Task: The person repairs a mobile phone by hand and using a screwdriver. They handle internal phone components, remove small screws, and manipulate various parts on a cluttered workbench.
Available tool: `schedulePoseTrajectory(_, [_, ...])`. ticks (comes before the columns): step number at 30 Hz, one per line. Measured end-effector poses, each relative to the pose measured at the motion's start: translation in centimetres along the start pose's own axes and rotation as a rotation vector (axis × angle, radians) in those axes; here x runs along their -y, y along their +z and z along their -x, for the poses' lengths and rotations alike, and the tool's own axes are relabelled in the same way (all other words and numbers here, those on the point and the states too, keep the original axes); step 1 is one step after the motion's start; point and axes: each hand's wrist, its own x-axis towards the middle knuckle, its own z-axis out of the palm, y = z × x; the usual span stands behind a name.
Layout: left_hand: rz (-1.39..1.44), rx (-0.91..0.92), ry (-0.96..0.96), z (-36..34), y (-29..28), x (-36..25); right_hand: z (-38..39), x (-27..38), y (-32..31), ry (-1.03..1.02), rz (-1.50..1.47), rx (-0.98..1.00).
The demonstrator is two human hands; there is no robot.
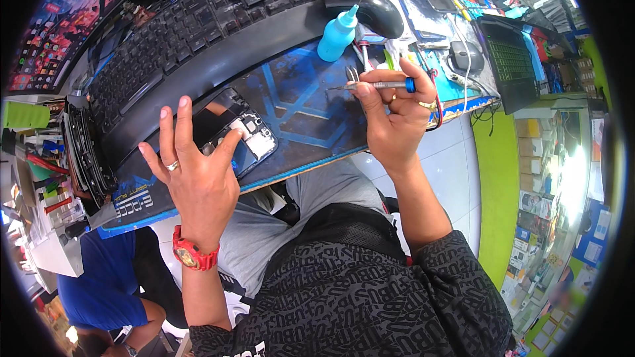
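The opened phone (258,145) lies near the front edge of the desk (297,170), the left hand (202,178) spread, thumb apparently against it, clasping nothing visible — a sideways push could tip it off — while the right hand (397,116) firmly pinches a slim screwdriver (391,84).

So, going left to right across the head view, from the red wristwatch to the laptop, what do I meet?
Red wristwatch → opened phone → light-blue squeeze bottle → right hand → smaller dark mouse → open laptop.
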Motion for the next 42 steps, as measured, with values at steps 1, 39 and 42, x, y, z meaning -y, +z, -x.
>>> schedulePoseTrajectory(1, [0.002, 0.0, 0.0, 0.0, 0.0, 0.0, 0.0, 0.1, 0.0, 0.009, -0.027, -0.015])
schedulePoseTrajectory(39, [0.074, 0.0, 0.0, 0.2, -0.1, 0.5, 1.1, 3.7, 8.4, 0.343, -0.227, 0.131])
schedulePoseTrajectory(42, [0.075, 0.002, 0.001, 0.3, -0.1, 0.5, 1.1, 3.9, 8.5, 0.356, -0.257, 0.109])
